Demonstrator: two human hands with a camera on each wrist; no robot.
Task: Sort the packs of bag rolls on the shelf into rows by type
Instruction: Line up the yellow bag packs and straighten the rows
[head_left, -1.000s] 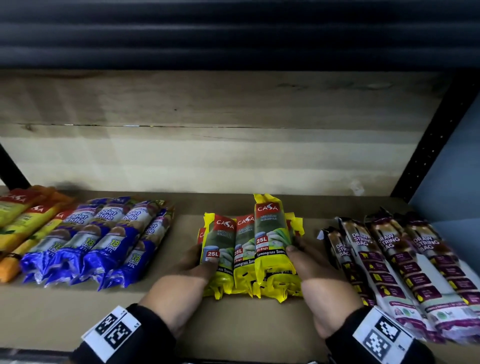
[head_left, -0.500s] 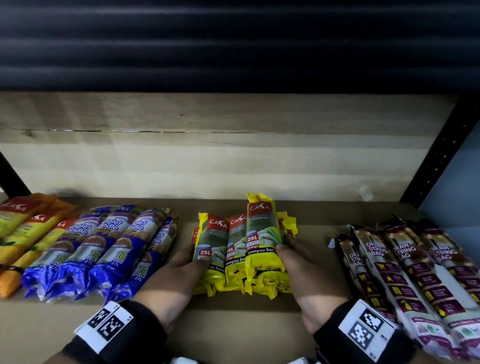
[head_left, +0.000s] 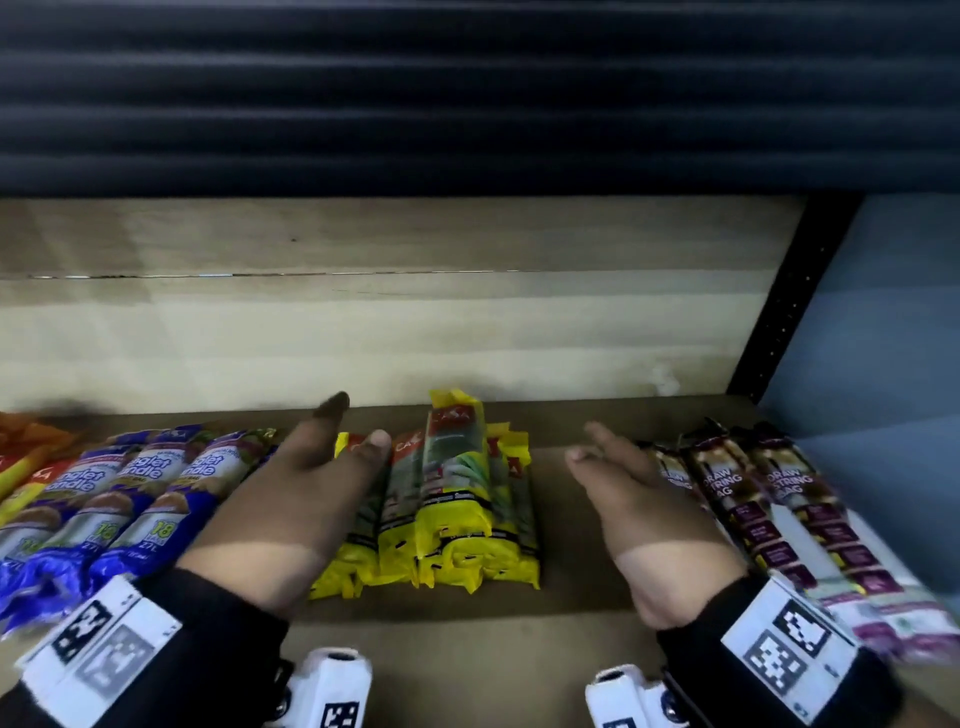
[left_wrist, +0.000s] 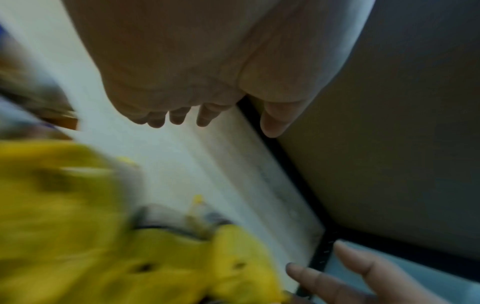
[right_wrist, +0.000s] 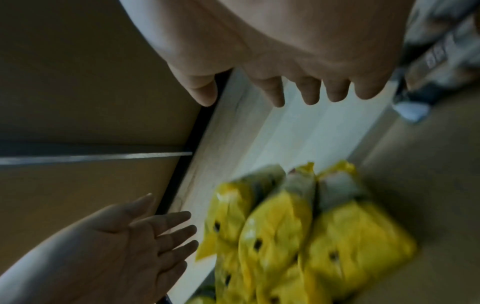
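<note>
Several yellow Casa packs (head_left: 457, 499) lie bunched in a row at the middle of the shelf, one lying on top of the others. The same yellow packs (right_wrist: 298, 232) show blurred in the right wrist view, and as yellow packs (left_wrist: 78, 236) in the left wrist view. My left hand (head_left: 311, 493) hovers just left of them, fingers straight, holding nothing. My right hand (head_left: 628, 493) hangs off to their right with a gap between, fingers relaxed and empty. Blue handle-bag packs (head_left: 130, 509) form a row to the left. Dark draw-string packs (head_left: 769, 499) form a row on the right.
Red and orange packs (head_left: 26, 467) lie at the far left edge. The pale wooden back wall (head_left: 389, 332) closes the shelf behind. A black upright post (head_left: 779, 312) stands at the right rear corner. Bare brown shelf board (head_left: 566, 571) shows between the yellow and dark rows.
Both hands pressed against the sides of the yellow bunch before. They have now let go, lifted and spread apart, the right one moving further right. The head view has come closer.
</note>
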